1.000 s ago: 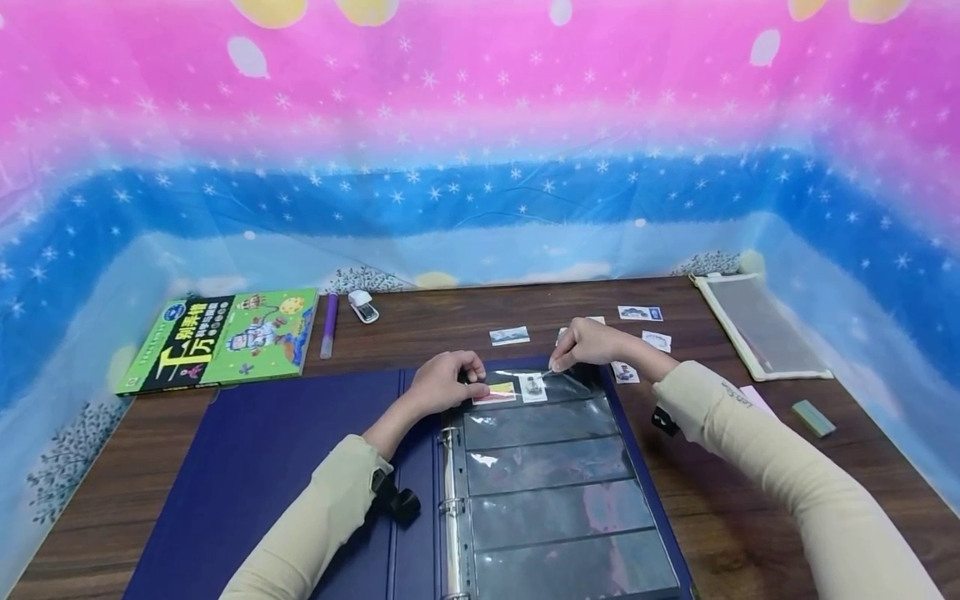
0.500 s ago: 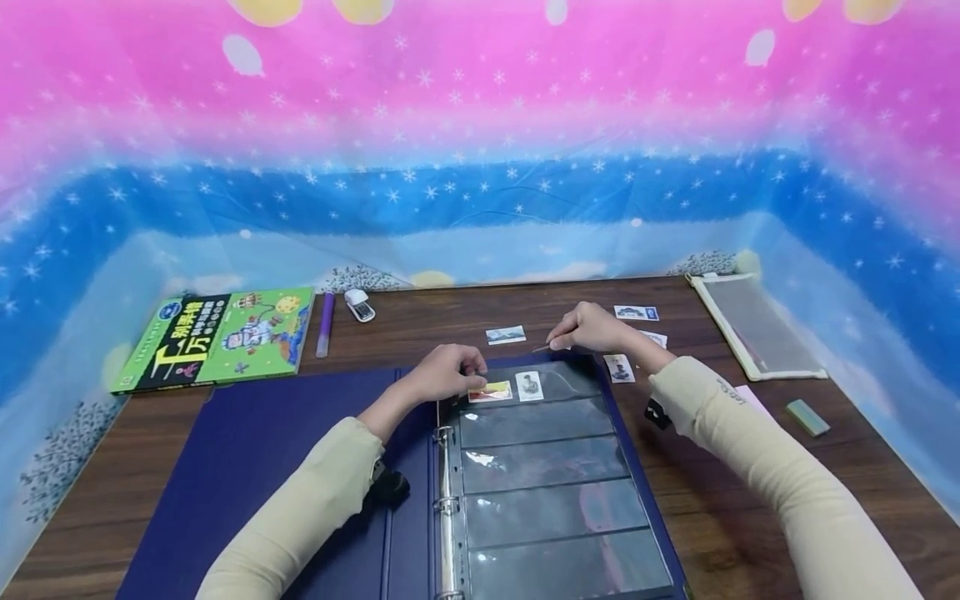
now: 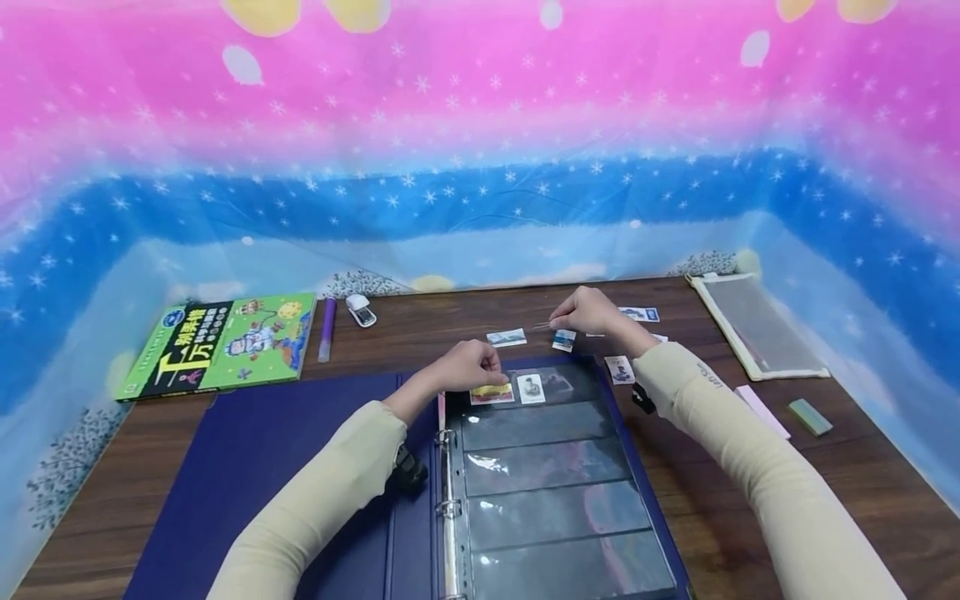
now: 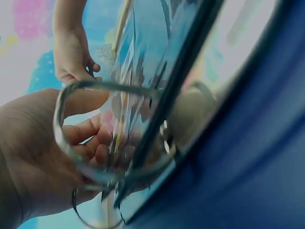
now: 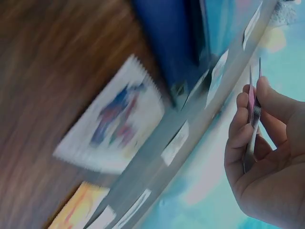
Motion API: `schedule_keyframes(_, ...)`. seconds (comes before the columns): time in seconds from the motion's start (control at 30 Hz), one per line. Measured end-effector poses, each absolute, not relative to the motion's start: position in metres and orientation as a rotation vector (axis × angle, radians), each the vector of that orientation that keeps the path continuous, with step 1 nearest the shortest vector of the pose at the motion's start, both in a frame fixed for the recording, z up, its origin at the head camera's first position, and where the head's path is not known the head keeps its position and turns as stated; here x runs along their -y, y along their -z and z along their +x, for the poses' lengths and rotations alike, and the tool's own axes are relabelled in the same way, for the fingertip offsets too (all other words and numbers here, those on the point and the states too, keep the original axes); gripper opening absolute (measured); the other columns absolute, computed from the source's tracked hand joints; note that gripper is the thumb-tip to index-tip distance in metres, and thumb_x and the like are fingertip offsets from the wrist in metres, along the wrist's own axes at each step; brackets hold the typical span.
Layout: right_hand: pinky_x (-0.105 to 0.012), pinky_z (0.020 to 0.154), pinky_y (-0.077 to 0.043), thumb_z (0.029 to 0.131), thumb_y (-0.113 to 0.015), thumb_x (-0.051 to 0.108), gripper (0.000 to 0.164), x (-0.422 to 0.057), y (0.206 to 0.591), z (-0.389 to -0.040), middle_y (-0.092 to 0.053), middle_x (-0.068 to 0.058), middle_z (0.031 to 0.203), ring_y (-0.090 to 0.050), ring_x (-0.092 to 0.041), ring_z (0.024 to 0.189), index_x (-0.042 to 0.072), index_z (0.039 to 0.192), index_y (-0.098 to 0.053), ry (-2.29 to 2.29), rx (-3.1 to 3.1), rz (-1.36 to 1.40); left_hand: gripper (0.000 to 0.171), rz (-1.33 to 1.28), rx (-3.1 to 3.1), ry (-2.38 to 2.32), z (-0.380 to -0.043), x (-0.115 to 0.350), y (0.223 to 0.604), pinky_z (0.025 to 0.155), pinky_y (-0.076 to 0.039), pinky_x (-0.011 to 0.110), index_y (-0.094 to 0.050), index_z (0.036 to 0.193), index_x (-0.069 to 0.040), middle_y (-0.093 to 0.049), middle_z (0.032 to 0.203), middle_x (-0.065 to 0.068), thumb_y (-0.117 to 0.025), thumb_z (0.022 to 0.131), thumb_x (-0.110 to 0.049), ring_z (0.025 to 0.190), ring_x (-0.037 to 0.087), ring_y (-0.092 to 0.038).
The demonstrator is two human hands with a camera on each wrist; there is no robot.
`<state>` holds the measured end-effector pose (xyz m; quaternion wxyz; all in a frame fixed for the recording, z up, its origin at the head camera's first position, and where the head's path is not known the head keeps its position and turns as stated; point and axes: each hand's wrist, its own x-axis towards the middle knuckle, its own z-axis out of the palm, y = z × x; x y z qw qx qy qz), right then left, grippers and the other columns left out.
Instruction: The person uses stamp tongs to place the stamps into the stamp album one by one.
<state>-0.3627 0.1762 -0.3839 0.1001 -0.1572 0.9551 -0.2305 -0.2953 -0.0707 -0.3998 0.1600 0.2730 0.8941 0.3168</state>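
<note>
In the head view my right hand (image 3: 588,310) holds metal tweezers (image 3: 542,326) over the table beyond the album. Their tips stand apart with nothing between them in the right wrist view, pointing toward a landscape stamp (image 3: 507,337). A small blue stamp (image 3: 564,340) lies just below that hand. My left hand (image 3: 467,367), fingers loosely bent, rests at the top left of the clear pocket page (image 3: 555,462) in an open navy ring album (image 3: 300,467). The top pocket contains a red-and-yellow stamp (image 3: 492,394) and a white portrait stamp (image 3: 531,388).
More stamps lie right of the album, one with a dark figure (image 3: 620,370). Beyond them are a mesh zip pouch (image 3: 765,325), an eraser-like block (image 3: 810,417) and a pink slip (image 3: 761,411). At left sit a green book (image 3: 225,342), purple pen (image 3: 327,329) and white clip-like object (image 3: 362,310).
My right hand has moved from the top pocket away beyond the album's far edge, taking the tweezers along. The portrait stamp sits straighter in its pocket. My left hand has shifted slightly right.
</note>
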Motion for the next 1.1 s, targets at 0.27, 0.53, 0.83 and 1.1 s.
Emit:
schedule_keyframes(0.27,-0.033,0.069,-0.041,0.09,-0.06,0.022,0.025,-0.211,0.387,-0.36,-0.071,-0.016,0.1,-0.061,-0.027,0.076,0.005,0.104,-0.071,0.655,-2.813,-0.366,0.013,0.823,-2.526,-0.944,-0.294,0.053,0.398,0.065,-0.042,0.022,-0.062,0.083,-0.004,-0.059,0.073,0.003,-0.064,0.087,-0.017,0.061,0.01,-0.048)
schedule_keyframes(0.53,-0.027,0.063,-0.042,0.088,-0.062,0.023,0.026,-0.228,0.388,-0.362,-0.073,-0.015,0.09,-0.063,-0.022,0.075,0.003,0.101,-0.072,0.645,-2.793,-0.295,0.01,0.834,-2.502,-1.052,-0.294,0.039,0.403,0.063,-0.039,0.02,-0.061,0.082,-0.003,-0.053,0.069,0.0,-0.063,0.087,-0.012,0.06,0.009,-0.044)
schedule_keyframes(0.83,-0.044,0.082,-0.049,0.088,-0.062,0.023,0.028,-0.25,0.378,-0.361,-0.069,-0.02,0.105,-0.064,-0.034,0.097,0.002,0.104,-0.07,0.701,-2.843,-0.233,0.009,0.804,-2.406,-1.216,-0.296,0.035,0.411,0.064,-0.039,0.022,-0.059,0.088,-0.001,-0.054,0.077,0.004,-0.059,0.089,-0.009,0.064,0.011,-0.044)
schedule_keyframes(1.1,-0.049,0.093,-0.044,0.088,-0.062,0.025,0.03,-0.265,0.392,-0.368,-0.065,-0.02,0.115,-0.057,-0.036,0.11,0.003,0.107,-0.069,0.648,-2.907,-0.094,0.008,0.732,-2.328,-1.346,-0.296,0.038,0.422,0.064,-0.038,0.023,-0.059,0.088,-0.002,-0.052,0.074,-0.001,-0.061,0.088,-0.01,0.063,0.011,-0.043)
